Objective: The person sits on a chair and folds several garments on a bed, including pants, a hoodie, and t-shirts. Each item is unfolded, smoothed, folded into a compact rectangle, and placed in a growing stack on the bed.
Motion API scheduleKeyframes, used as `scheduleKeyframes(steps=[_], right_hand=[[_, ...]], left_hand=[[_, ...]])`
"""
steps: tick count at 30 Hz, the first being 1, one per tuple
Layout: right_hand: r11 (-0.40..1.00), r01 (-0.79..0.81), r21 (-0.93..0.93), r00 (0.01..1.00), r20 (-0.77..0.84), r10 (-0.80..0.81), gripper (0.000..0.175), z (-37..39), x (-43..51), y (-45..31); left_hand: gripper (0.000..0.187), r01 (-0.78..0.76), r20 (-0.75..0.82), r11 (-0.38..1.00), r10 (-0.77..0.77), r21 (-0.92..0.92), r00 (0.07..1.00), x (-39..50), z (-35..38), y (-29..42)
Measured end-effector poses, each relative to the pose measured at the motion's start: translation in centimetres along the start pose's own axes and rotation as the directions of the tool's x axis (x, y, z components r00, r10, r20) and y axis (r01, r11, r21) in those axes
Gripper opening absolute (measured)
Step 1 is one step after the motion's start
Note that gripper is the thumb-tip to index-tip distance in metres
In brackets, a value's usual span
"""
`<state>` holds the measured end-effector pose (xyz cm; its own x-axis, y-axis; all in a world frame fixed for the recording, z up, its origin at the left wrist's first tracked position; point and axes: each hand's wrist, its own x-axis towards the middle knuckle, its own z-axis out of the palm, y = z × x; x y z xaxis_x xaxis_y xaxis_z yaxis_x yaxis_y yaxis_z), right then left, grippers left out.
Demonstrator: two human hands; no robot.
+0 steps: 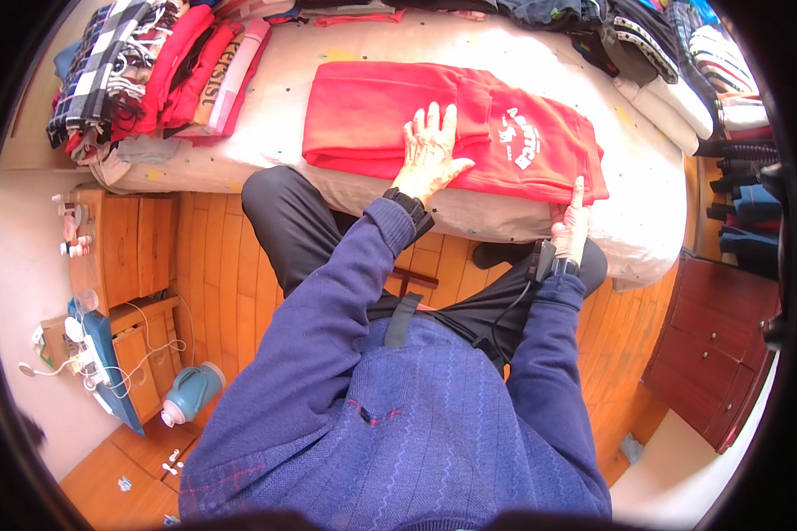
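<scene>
A folded red sweatshirt (385, 106) with white printed lettering lies lengthwise on the bed (272, 119) in front of me. My left hand (430, 149) rests palm down on its middle, fingers spread, beside the fold of a sleeve cuff or hem. At the near right corner of the garment, my right hand (571, 222) pinches the edge; its thumb lies on top and its other fingers are mostly hidden beneath. Both wrists carry dark straps with small devices.
Folded scarves and clothes (166, 79) are stacked at the bed's left. More dark clothing (544, 13) and a white folded item (664, 113) lie at the far right. Wooden drawers (123, 245), a blue thermos (192, 391) and a dark red cabinet (710, 345) stand at the sides.
</scene>
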<state>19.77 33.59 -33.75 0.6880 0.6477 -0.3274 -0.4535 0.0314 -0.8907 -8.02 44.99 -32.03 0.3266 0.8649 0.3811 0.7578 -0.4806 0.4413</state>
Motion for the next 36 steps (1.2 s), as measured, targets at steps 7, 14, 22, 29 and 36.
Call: scheduleKeyframes(steps=[7, 14, 22, 29, 36], right_hand=[[0.998, 0.022, -0.050, 0.999, -0.031, -0.024, 0.051, 0.9, 1.9, -1.4], [0.977, 0.209, 0.032, 0.972, 0.108, -0.211, 0.048, 2.9, 7.3, -8.7], [0.945, 0.169, -0.281, 0.971, -0.115, -0.208, 0.040, -6.7, 11.6, -12.5], [0.972, 0.004, -0.235, 0.969, -0.239, -0.062, 0.042, -14.0, 16.5, -5.1], [0.967, 0.082, -0.239, 0.974, -0.186, -0.128, 0.049, -15.3, 16.8, -4.7]], left_hand=[[0.015, -0.039, -0.122, 0.999, 0.041, 0.023, 0.992, 4.2, 1.6, -4.5], [0.015, -0.245, -0.695, 0.965, 0.113, -0.094, 0.710, 10.8, -13.2, -16.2], [0.017, 0.423, -0.280, 0.488, -0.841, -0.764, 0.464, 2.2, -14.3, -28.6], [0.047, 0.513, 0.096, 0.006, -0.980, -0.858, 0.172, -2.2, -9.2, -37.6], [0.041, 0.394, -0.180, 0.349, -0.896, -0.851, 0.405, 1.0, -11.8, -28.7]])
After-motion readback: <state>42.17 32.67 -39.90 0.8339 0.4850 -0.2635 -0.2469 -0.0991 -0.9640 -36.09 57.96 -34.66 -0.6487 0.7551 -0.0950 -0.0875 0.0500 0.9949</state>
